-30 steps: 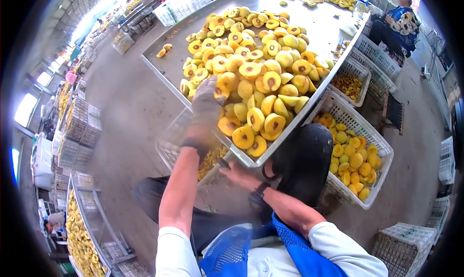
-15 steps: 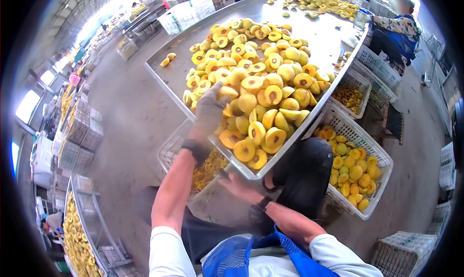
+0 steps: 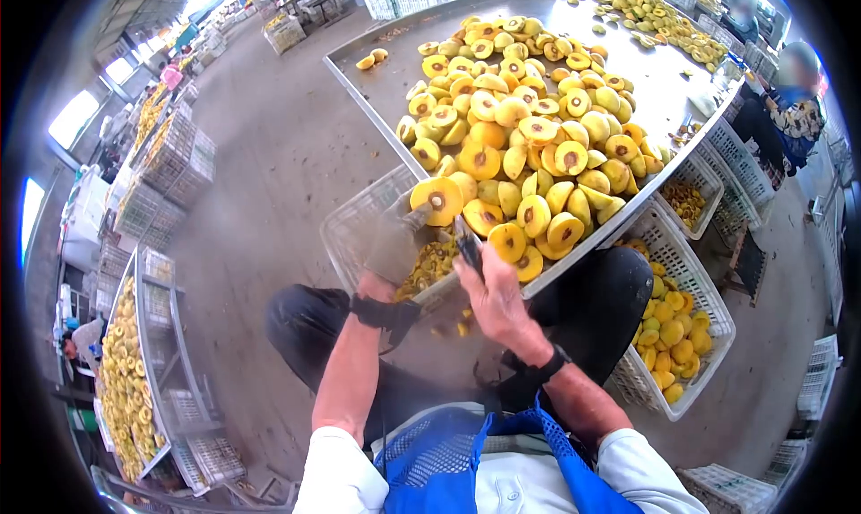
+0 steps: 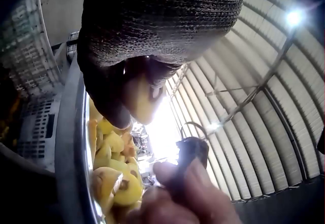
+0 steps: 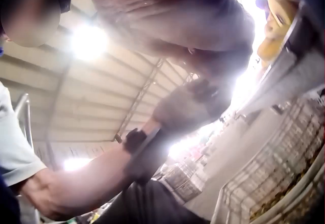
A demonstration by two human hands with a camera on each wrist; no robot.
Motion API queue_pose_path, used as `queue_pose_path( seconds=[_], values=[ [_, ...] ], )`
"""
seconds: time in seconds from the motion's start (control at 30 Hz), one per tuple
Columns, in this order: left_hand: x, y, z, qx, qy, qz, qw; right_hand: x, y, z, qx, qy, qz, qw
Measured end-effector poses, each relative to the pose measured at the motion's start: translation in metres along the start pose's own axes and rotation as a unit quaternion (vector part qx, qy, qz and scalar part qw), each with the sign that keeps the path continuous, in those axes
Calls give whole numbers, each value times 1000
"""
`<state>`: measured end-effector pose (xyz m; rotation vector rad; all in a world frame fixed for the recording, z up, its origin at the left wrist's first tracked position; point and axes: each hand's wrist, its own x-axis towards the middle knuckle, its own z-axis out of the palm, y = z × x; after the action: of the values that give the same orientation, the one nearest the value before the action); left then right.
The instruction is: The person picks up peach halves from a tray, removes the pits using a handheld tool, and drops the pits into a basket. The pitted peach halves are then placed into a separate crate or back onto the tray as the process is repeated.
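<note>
A gray knitted glove covers my left hand [image 3: 392, 245], which pinches a halved yellow peach [image 3: 438, 200], cut face and brown center showing in the head view. In the left wrist view that peach half [image 4: 142, 102] sits between gloved fingers and thumb. My bare right hand [image 3: 500, 300] grips a dark-handled pitting tool [image 3: 466, 243] close beside the fruit. A thin curved metal loop tops this tool [image 4: 193, 148] in the left wrist view. Just beyond both hands, a heap of peach halves [image 3: 538, 130] lies on a metal table [image 3: 368, 101].
Under the table corner stands a white crate [image 3: 345, 231] with yellow scraps. Another crate [image 3: 717, 344] of peach halves is by my right knee. A person [image 3: 789, 119] sits at the right side of the table. Stacked crates [image 3: 179, 160] line the left.
My left hand has drawn back from the heap with a peach half, over the scrap crate. My right hand has risen with the tool beside it. The head view has shifted.
</note>
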<state>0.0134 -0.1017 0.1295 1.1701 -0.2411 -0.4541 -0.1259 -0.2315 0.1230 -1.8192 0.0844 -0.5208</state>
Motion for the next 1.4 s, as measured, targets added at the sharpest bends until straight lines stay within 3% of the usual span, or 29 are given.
queue_pose_path(
  seconds=[0.17, 0.33, 0.4, 0.57, 0.77, 1.07, 1.4],
  values=[
    [-8, -20, 3, 24, 6, -10, 1000, 24, 4, -13, -118, -16, -56, 991],
    [-17, -24, 21, 119, 72, 35, 990, 24, 6, -18, -183, -36, -1, 982],
    [-20, -25, 23, 144, 71, 9, 987, 21, 7, -17, -180, -32, 7, 983],
    [-21, -37, 29, 260, 111, 114, 952, 21, 6, -16, -202, -24, 6, 979],
    [-22, -42, 33, 351, 138, 160, 912, 21, 15, -20, -214, -51, -7, 975],
    [-28, -21, 37, 425, 113, 128, 889, 23, 19, -25, -177, -109, -14, 978],
    [-28, -11, 23, 495, 59, 177, 849, 19, 20, -24, -271, -153, -32, 950]
  ],
)
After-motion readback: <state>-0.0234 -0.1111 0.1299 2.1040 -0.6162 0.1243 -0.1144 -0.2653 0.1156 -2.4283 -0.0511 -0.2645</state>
